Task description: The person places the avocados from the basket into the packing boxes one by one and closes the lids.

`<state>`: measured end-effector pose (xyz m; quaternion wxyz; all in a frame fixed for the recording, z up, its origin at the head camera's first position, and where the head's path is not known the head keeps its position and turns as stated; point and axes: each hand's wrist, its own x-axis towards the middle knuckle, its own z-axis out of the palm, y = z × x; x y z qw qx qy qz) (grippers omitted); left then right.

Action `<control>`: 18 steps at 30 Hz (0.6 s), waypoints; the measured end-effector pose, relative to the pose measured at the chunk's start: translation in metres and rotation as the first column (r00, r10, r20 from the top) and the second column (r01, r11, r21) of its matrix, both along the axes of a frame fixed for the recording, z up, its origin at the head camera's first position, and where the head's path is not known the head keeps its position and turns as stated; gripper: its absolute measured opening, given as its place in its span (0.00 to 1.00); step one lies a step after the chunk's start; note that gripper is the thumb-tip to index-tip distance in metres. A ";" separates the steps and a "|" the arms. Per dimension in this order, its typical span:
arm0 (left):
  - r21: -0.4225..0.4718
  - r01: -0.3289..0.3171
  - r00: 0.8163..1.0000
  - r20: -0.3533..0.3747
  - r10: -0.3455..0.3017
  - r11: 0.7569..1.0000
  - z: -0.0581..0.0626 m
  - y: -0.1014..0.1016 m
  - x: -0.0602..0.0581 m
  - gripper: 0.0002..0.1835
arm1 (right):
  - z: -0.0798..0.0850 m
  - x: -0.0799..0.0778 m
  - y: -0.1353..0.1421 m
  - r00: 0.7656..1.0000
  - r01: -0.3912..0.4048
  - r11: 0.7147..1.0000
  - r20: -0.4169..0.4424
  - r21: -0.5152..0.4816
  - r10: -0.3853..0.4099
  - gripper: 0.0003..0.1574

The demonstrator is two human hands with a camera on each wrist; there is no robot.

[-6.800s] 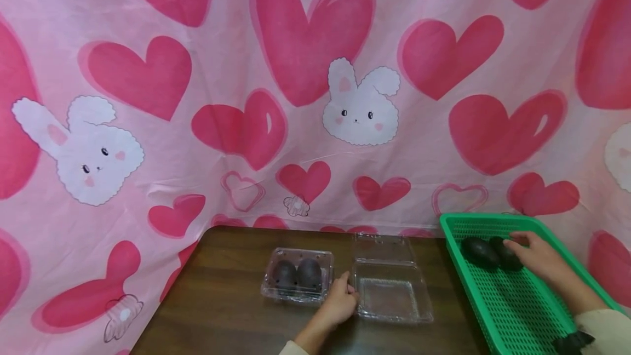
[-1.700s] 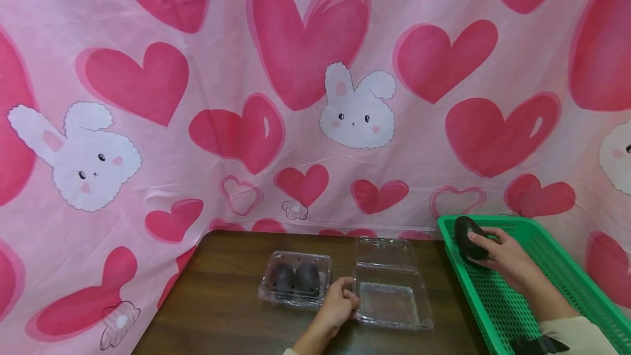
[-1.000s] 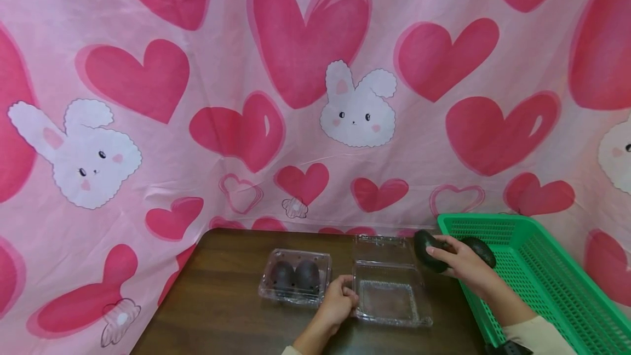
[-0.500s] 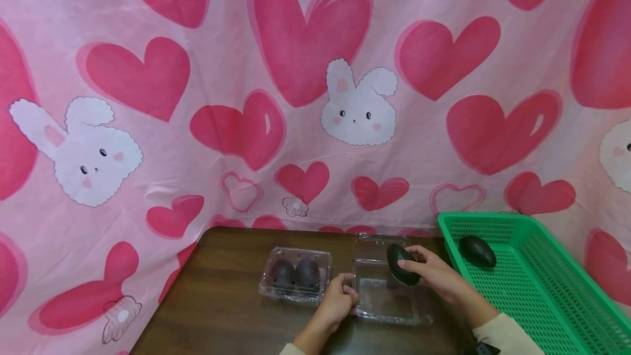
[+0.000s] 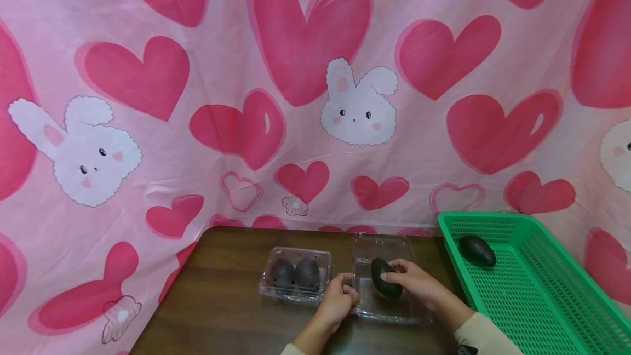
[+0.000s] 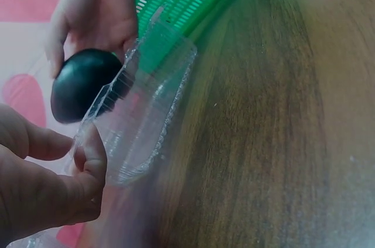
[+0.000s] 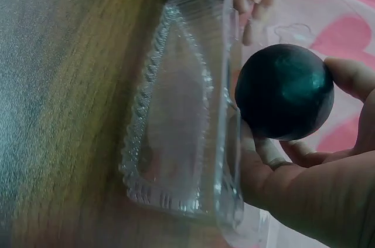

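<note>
My right hand (image 5: 416, 284) grips a dark avocado (image 5: 385, 278) between thumb and fingers, over the base of an open clear plastic clamshell box (image 5: 389, 316). In the right wrist view the avocado (image 7: 285, 92) is held right beside the box's rim (image 7: 225, 84). My left hand (image 5: 337, 303) pinches the left rim of that box; in the left wrist view its thumb and finger meet on the clear edge (image 6: 88, 118). A second clamshell box (image 5: 263, 291), closed, stands to the left with two dark avocados (image 5: 308, 273) inside.
A green perforated basket (image 5: 537, 295) stands at the right with one dark avocado (image 5: 476, 251) in its far left corner. The opened lid (image 5: 382, 244) lies toward the back of the brown wooden table (image 5: 217, 300). A pink cloth with hearts (image 5: 305, 32) hangs behind.
My right hand has lifted an avocado out of the green basket and carried it left, over the open box. My left hand stays at the box's left rim.
</note>
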<state>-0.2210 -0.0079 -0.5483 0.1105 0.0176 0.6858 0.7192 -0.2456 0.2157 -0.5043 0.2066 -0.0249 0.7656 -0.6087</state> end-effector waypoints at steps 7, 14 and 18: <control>-0.022 -0.005 1.000 0.028 0.006 1.000 0.001 0.002 0.000 0.22 | -0.008 -0.004 -0.013 0.999 0.053 0.985 -0.007 0.166 -0.053 0.32; 0.056 -0.012 0.998 0.068 0.008 0.998 0.002 0.005 0.002 0.20 | -0.015 -0.008 -0.026 0.996 0.085 0.965 -0.052 0.248 -0.074 0.32; 0.074 -0.018 0.998 0.069 0.013 0.997 0.002 0.006 0.003 0.20 | -0.017 -0.007 -0.031 0.996 0.083 0.962 -0.059 0.259 -0.071 0.30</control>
